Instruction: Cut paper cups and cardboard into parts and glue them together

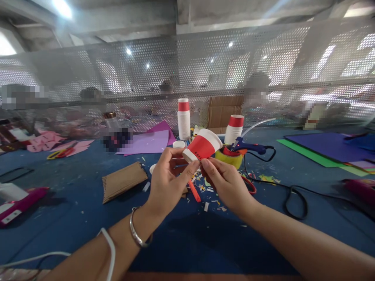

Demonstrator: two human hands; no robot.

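A white paper cup (205, 144) with a red band hangs tilted above the table, its wider end up and to the right. My left hand (170, 181) grips the narrow end between thumb and fingers. On the cup's lower side, the fingertips of my right hand (225, 179) pinch the edge of the red band. Just under my hands lie an orange stick (194, 191) and many small paper scraps. Behind the cup a blue glue gun (249, 146) rests on a yellow container (230, 158).
Two stacks of paper cups (184, 121) stand behind, one with a cardboard piece (225, 111) near it. Corrugated cardboard (125, 180) and purple paper (146, 141) lie left. Coloured sheets (319, 146) and a black cable (304, 207) lie right. A perforated screen (158, 66) closes the back.
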